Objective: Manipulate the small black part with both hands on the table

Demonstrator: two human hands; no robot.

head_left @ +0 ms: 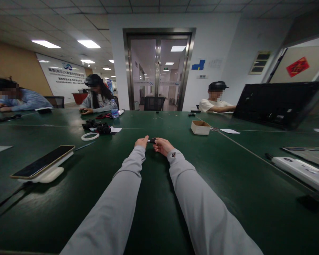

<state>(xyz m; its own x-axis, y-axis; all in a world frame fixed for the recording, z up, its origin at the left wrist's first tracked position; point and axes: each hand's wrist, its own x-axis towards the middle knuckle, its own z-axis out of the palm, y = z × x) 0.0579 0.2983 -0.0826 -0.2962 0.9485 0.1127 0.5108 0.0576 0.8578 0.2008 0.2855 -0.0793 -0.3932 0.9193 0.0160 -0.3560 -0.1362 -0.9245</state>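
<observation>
Over the green table (pixel 154 124), in the head view, a small black object (pixel 152 141) with a lighter end is held between my two hands. Its kind is too small to make out. My left hand (pixel 141 142) is closed around the lighter end, thumb on top. Fingers of my right hand (pixel 163 145) pinch the dark end from the other side. Both arms reach straight forward in light grey sleeves, and parts of the object are hidden by the fingers.
To the left are a phone (pixel 44 162) on a white stand, a white ring (pixel 90 136), black gear (pixel 97 126) and a water bottle (pixel 114 109). An open box (pixel 200 128), a white device (pixel 300 170) and a large black screen (pixel 278 102) are right. Several people sit around.
</observation>
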